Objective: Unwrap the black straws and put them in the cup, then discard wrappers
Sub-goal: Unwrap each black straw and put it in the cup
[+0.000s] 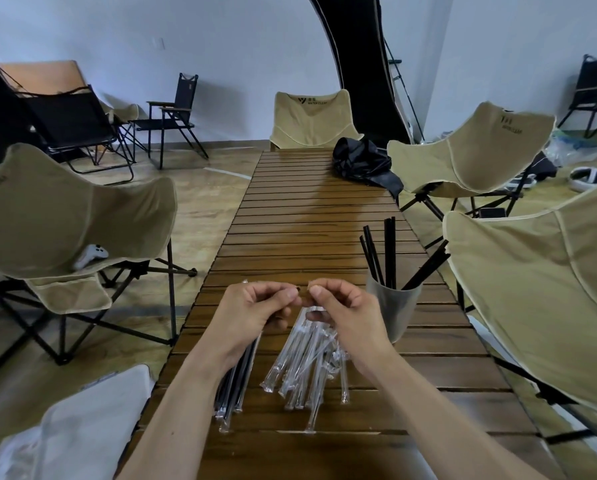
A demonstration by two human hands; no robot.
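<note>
My left hand [255, 306] and my right hand [342, 310] meet above the slatted wooden table [307, 216], both pinching the top end of one wrapped black straw [301, 295]. Under my left wrist lies a bundle of wrapped black straws [238, 382]. A heap of clear empty wrappers [307, 362] lies below my right hand. To the right stands a translucent cup [392, 310] holding several unwrapped black straws [387, 251] that lean outward.
Tan folding chairs stand at the left [65, 209], at the far end [312, 119] and at the right [539, 292]. A black bag [363, 161] lies on the table's far right part. A white bag [82, 427] sits at the lower left.
</note>
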